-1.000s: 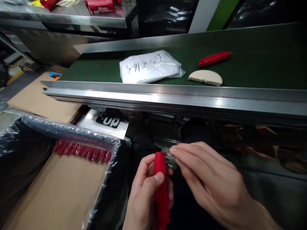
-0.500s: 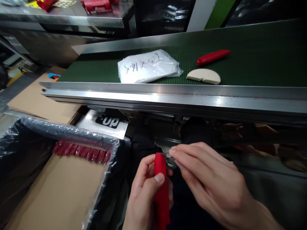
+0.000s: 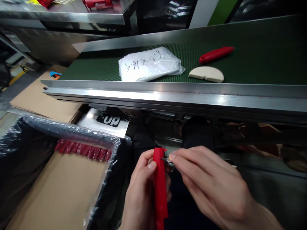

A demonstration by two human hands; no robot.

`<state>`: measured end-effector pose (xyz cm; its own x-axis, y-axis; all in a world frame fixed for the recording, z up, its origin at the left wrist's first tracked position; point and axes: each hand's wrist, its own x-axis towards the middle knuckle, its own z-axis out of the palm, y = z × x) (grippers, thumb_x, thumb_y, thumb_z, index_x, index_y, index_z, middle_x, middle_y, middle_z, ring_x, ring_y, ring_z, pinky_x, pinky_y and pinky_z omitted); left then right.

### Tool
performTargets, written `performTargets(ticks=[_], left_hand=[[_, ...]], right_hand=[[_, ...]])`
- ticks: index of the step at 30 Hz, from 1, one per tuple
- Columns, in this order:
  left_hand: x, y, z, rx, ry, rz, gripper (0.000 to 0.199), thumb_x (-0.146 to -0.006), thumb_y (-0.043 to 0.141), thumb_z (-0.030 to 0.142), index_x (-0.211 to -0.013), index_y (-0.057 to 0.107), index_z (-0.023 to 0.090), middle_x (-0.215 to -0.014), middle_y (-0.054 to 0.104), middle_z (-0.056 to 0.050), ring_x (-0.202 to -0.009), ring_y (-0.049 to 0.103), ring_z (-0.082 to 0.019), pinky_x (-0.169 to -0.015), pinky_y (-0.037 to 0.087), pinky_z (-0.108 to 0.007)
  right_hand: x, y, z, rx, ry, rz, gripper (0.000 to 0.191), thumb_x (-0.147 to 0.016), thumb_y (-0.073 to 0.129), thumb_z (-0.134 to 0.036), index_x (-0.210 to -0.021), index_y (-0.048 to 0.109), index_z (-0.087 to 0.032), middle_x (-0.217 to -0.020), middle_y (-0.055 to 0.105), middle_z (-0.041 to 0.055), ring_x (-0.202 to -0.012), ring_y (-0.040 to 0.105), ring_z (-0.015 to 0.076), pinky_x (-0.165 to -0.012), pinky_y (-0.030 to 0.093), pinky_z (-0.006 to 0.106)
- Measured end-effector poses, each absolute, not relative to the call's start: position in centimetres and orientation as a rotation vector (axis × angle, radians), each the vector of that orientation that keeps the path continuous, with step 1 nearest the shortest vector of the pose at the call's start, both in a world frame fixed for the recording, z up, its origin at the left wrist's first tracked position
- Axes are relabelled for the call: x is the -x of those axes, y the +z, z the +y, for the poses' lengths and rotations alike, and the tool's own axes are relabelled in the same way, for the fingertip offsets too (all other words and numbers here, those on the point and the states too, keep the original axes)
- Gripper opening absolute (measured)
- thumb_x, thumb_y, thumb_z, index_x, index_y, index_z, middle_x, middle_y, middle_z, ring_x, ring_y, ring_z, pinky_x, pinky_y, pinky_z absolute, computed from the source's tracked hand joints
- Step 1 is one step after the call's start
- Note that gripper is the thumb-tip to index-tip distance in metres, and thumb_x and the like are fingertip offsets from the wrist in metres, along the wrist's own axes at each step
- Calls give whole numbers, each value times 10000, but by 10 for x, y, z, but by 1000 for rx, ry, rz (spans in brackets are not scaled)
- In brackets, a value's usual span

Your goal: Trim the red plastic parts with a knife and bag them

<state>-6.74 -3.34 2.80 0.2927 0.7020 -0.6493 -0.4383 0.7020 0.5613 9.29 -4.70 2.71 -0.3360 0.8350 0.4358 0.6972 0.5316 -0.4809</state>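
My left hand is closed around a long red plastic part, held upright with the thumb along its left side. My right hand pinches a small metal knife; its pointed blade touches the red part's right edge near the top. Most of the knife's handle is hidden by my fingers. A thin red sliver sticks out at the upper right corner of the part.
On the green conveyor belt lie a wrapped white packet, a red handle-shaped piece and a cream half-disc. A plastic-lined bin at left holds cardboard and several bagged red pieces.
The knife blade has moved from the top end of the red part slightly down its right edge. A small red sliver now shows at the top. The view has shifted slightly.
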Motion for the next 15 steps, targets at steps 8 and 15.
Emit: performTargets(ticks=[8, 15], left_hand=[[69, 29, -25, -312, 815, 1041, 201, -914, 511, 361, -1044, 592, 230, -849, 567, -26, -585, 464, -113, -490, 410, -194], [70, 25, -13, -323, 895, 958, 171, -913, 512, 303, -1042, 578, 211, -826, 567, -24, -585, 461, -101, -522, 412, -181]], right_hand=[[-88, 25, -59, 1251, 281, -2199, 332, -852, 535, -19, -1154, 649, -99, -1045, 693, 113, -880, 604, 211, -711, 525, 345], [-82, 21, -67, 1241, 218, -2190, 251, -895, 512, -65, -1057, 692, -129, -971, 723, 60, -804, 614, 178, -694, 525, 311]])
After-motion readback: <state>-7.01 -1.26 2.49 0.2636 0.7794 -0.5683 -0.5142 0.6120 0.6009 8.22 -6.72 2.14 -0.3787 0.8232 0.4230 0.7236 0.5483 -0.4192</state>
